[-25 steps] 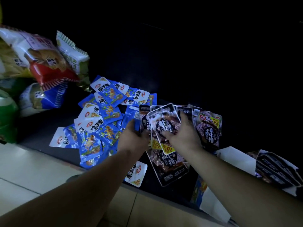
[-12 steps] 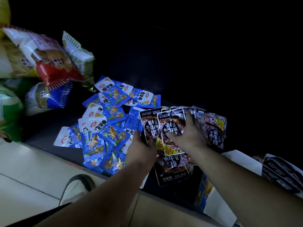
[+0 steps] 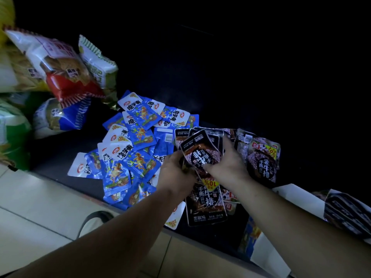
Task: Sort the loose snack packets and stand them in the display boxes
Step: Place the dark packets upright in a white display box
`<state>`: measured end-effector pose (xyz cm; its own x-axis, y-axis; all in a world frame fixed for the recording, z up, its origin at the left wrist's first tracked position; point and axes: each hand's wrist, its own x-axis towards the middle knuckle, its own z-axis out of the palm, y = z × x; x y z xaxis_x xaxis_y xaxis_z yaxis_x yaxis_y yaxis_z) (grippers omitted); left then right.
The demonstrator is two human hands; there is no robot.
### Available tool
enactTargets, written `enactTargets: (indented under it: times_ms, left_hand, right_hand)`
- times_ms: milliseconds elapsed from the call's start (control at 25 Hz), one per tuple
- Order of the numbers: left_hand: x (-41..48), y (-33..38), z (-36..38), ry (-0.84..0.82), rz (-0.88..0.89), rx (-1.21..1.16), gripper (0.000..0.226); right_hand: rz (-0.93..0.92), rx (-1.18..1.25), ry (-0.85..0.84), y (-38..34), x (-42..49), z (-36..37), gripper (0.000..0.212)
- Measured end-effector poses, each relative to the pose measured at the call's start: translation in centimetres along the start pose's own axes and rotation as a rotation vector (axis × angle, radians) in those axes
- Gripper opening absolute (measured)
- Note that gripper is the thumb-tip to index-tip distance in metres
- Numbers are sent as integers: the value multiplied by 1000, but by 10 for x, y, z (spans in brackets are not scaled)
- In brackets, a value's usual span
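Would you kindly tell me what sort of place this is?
Probably a small shop's shelf: identical blue packets lie heaped beside black packets, big snack bags pile at left, and a white display box sits at right.

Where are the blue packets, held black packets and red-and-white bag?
blue packets (image 3: pixel 140 137), head view, pile's middle
held black packets (image 3: pixel 200 155), head view, front label
red-and-white bag (image 3: pixel 68 87), head view, red band
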<state>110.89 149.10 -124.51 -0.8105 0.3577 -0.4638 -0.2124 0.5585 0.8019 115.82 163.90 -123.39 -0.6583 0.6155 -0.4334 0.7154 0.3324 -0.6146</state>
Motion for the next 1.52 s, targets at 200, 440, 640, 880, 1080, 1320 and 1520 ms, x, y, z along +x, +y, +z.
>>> enactTargets:
  times_ms: [200, 440, 640, 880, 1080, 1320, 1520]
  left_hand:
    - [-4, 8, -5, 72, 84, -42, 68]
    - [2, 16, -2, -77, 184, -16, 87]
    - [-11, 42, -15, -156, 217, -19, 65]
    - [-68, 84, -52, -201, 344, -92, 51]
    - [-122, 120, -76, -330, 433, -71, 49]
    - [-192, 141, -55, -505, 522, -76, 54]
    - [-208, 143, -7, -614, 480, -48, 67]
  right_hand:
    - [22, 13, -3, -1, -2, 3, 116]
    - [72, 243, -57, -18, -8, -2, 108]
    - [5, 347, -56, -38, -28, -30, 91]
    - [-127, 429, -47, -61, -87, -70, 94]
    - [-265, 425, 59, -60, -157, -129, 107]
    - [-209, 496, 188, -34, -244, -177, 84]
    - [-133, 471, 233, 16, -276, -191, 62]
